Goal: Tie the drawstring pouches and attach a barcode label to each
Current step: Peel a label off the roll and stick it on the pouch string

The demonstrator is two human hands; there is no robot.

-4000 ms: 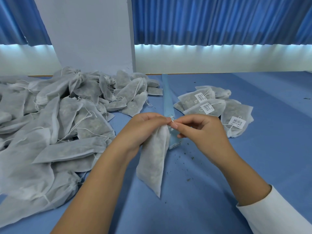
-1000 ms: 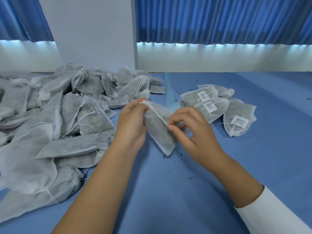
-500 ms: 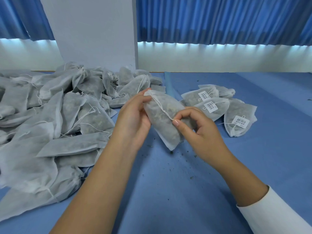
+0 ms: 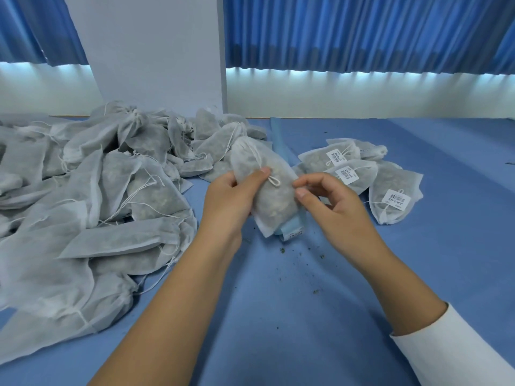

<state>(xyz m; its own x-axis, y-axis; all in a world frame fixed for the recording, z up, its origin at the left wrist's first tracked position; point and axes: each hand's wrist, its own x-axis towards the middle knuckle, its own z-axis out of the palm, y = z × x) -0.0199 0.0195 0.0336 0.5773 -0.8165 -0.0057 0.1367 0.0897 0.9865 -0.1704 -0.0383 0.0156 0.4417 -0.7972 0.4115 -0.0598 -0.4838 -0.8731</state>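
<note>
pouch (image 4: pixel 267 190) held up at centre, string (image 4: pixel 274 181) knotted, no label yet. left hand (image 4: pixel 234 199) grips it, thumb pinning the cord. right hand (image 4: pixel 331 204) curled at its right edge, can't tell if pinching. next: peel from label strip (image 4: pixel 291 232) beneath, press flat clear of the knot, like the labelled pouches (image 4: pixel 348 174) on the right.

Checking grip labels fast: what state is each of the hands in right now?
Left hand: holds the pouch, pressing its drawstring.
Right hand: fingertips at the pouch's edge; whether it grips cannot be told.
</note>
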